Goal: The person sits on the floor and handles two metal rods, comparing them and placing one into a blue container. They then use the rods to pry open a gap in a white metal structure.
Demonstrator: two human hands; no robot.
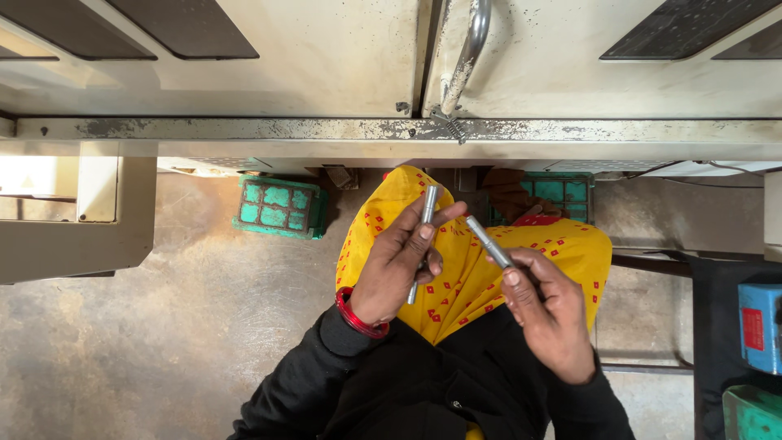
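Packages, labels, signs, screens: one label seen. Blue box [762,326] at right frame edge, cut off by the edge, rectangular. On its face, a small red rectangular label [753,328], upright, with markings too small to read. Just below the box, a green container [751,414], partly out of frame, no label visible on it. No signs and no screens in view.

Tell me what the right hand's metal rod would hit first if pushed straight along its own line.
The right hand aims its rod up-left toward the left hand's rod; probably that meets first, though depth is unclear.
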